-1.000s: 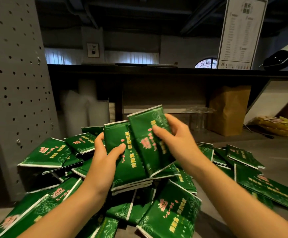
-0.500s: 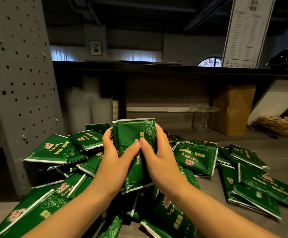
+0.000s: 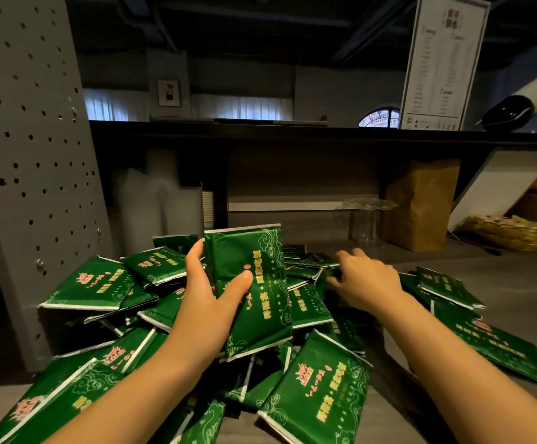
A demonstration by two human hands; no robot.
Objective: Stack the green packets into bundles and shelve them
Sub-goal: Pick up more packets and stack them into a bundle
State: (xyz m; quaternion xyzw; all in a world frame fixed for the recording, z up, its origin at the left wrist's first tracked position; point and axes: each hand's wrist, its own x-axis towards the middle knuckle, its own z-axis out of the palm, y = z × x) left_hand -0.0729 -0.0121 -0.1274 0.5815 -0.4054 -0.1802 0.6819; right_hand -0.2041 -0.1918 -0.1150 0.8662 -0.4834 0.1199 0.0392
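The bundle of green packets [image 3: 254, 283] stands upright over the loose heap [image 3: 321, 379], my left hand [image 3: 209, 302] clamped round it, thumb across the face, I judge to hold its edges square. My right hand [image 3: 366, 280] reaches into the heap, likely for another; blur hides whether its fingers have closed.

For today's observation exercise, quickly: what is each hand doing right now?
Left hand: holding a bundle of green packets.
Right hand: over the loose pile, blurred; grip cannot be told.
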